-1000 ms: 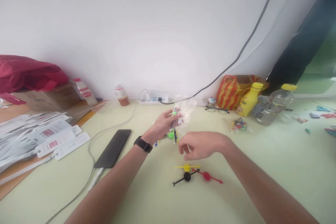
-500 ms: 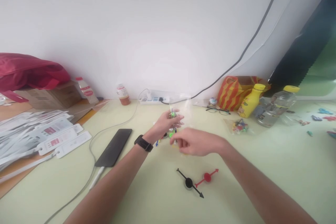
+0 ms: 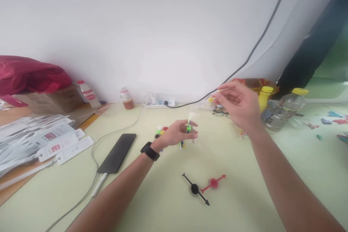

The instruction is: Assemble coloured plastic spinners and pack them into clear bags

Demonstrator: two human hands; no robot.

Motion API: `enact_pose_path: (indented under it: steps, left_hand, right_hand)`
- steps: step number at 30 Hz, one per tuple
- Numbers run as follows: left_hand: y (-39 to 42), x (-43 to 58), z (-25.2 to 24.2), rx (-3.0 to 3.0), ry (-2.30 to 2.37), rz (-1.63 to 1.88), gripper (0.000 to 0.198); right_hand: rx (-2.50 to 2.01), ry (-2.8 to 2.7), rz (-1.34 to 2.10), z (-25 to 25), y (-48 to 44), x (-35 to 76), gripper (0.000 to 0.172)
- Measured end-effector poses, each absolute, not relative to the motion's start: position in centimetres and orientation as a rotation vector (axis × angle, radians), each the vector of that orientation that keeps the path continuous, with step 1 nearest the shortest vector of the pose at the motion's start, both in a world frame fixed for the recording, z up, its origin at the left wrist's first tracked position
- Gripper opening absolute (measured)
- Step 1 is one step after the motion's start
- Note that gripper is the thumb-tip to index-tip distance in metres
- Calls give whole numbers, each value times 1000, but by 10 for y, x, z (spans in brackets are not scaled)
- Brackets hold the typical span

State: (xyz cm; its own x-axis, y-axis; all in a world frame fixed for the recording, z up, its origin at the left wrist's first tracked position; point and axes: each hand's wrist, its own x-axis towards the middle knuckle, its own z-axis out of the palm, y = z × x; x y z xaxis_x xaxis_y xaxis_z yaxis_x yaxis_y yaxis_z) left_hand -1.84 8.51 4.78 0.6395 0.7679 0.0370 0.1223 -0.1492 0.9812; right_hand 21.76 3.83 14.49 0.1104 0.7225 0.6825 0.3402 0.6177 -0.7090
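Note:
A little above the table, my left hand (image 3: 179,132) is closed around a small green arrow spinner (image 3: 188,128), blurred and partly covered by the fingers. My right hand (image 3: 240,107) is raised toward the wall at the right, thumb and forefinger pinched on a small yellow piece (image 3: 211,99) whose shape is smeared. Behind and under the left hand lie several small coloured pieces (image 3: 160,129), partly hidden by it. Nearer to me, a black arrow spinner (image 3: 194,189) and a red arrow spinner (image 3: 214,183) lie flat on the table, almost touching.
A phone (image 3: 116,153) with a charging cable lies at the left, beside a pile of white tags (image 3: 51,137). Along the wall stand a drink bottle (image 3: 127,98) and a power strip (image 3: 160,103). At the right are a yellow bottle (image 3: 264,98) and a clear bottle (image 3: 282,114).
My right hand has risen from beside the left hand up and to the right, with the yellow piece. My left hand has shifted slightly right and down, still holding the green spinner.

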Motion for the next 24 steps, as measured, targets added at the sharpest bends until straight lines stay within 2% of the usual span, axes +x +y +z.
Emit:
enact_pose_path:
  steps: [5,13,19,24]
  left_hand:
    - [83,-19,51,1672,724,654,53]
    - [81,-16,50,1840,753,689,43]
    - [75,-13,55,1949,756,730,31]
    - [77,-14,55,1867,743,742,38]
  right_hand:
    - [-1015,-1695,396,138,41,214,22]
    - [-1216,-1859,181,136,41,218,18]
    - [-1413,-2009,-8,135,37,208,21]
    - [-1333,-2002,92,141,33,209,15]
